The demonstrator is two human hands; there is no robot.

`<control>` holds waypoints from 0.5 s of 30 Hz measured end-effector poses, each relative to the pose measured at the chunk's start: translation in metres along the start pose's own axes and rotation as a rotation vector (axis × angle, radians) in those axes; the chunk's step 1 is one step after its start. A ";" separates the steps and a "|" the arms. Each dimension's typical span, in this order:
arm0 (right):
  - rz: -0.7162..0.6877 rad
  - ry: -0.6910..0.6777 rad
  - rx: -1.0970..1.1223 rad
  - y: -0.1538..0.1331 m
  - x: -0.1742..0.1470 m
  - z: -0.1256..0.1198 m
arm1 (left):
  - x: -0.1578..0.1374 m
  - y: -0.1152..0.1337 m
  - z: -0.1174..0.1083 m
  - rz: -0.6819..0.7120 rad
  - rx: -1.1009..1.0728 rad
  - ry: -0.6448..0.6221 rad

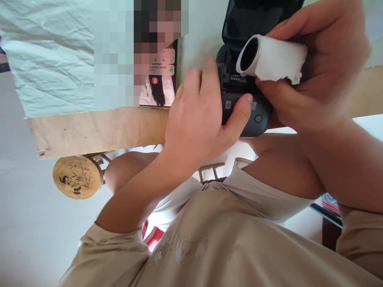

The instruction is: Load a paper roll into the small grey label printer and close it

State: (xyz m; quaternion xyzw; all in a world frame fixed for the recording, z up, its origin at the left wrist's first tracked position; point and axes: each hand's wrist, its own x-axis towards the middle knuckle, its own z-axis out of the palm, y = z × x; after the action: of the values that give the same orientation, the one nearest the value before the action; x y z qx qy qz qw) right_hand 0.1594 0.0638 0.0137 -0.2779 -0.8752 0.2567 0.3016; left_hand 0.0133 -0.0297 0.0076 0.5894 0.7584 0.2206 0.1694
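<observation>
Paper roll [277, 59] lies pinched in the right hand's grip [326, 67], over the open black printer [247, 128], long axis roughly left to right, while the nearby left hand [199, 105] grasps the printer's left edge.

Matt paper roll [277, 59], plastic device [233, 89]

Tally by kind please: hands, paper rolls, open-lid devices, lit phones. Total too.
Hands: 2 (left hand, right hand)
Paper rolls: 1 (white paper roll)
Open-lid devices: 1 (black device)
Lit phones: 1 (phone)
Total: 5
</observation>
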 end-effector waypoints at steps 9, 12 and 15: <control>0.058 -0.006 0.020 -0.002 0.001 0.004 | -0.002 -0.003 -0.001 0.029 -0.263 -0.059; 0.098 -0.003 0.096 -0.004 0.003 0.008 | -0.001 -0.003 0.001 0.007 -0.425 -0.098; 0.127 0.132 0.259 -0.006 0.006 0.015 | -0.001 -0.002 0.004 0.058 -0.635 -0.030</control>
State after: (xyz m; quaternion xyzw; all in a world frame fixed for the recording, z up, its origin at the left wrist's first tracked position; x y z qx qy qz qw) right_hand 0.1436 0.0595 0.0093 -0.3077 -0.7937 0.3673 0.3748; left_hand 0.0146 -0.0303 0.0030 0.5316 0.6321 0.4421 0.3498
